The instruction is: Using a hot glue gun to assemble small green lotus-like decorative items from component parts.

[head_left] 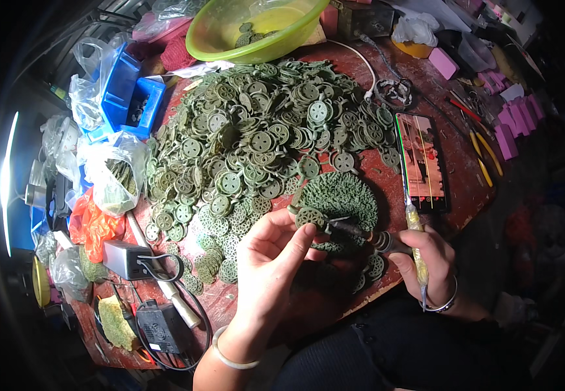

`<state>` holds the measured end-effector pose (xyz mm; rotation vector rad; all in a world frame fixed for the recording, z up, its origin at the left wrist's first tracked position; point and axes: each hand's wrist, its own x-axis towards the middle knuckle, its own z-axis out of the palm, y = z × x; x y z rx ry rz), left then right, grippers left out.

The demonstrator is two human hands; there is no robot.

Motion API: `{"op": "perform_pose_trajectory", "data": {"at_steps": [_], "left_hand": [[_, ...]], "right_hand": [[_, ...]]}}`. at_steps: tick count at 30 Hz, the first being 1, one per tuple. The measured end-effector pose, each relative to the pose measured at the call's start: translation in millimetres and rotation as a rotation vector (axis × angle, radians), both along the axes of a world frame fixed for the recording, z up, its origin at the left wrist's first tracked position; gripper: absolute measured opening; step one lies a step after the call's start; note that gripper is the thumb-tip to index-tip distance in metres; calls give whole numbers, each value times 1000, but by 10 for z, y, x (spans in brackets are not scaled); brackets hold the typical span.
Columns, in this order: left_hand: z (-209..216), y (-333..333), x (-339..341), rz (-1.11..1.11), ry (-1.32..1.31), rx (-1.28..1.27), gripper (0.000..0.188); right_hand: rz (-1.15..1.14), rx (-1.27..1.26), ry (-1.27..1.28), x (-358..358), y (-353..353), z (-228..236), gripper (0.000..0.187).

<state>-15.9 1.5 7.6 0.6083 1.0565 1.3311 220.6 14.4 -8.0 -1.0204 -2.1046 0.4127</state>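
The disc (310, 219), held above the tabletop (463, 166), faces the viewer, pinched by the left hand's (264, 254) fingers. The right hand's (433, 257) fingers grip a tool (354, 229), long axis pointing left toward the disc, and a near-upright yellow rod (420, 254).

Dark clothing (399, 345), pale left-wrist bangle (230, 362) (right bracelet (451, 302) silvery)
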Motion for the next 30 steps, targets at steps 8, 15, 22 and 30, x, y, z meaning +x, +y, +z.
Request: {"op": "perform_pose_trajectory", "data": {"at_steps": [8,15,22,30], "left_hand": [[-16,-2,7,6,-7,8,12],[-7,-20,16,-23,84,8,15],[-12,-19,2,-34,104,6,15],[-25,-45,18,-98,149,-12,18]], "right_hand": [[-46,1,14,46,-15,-24,31],[-159,44,-174,96,11,9,33],[-167,3,-175,103,9,9,33],[3,-31,73,4,-10,-22,28]]}}
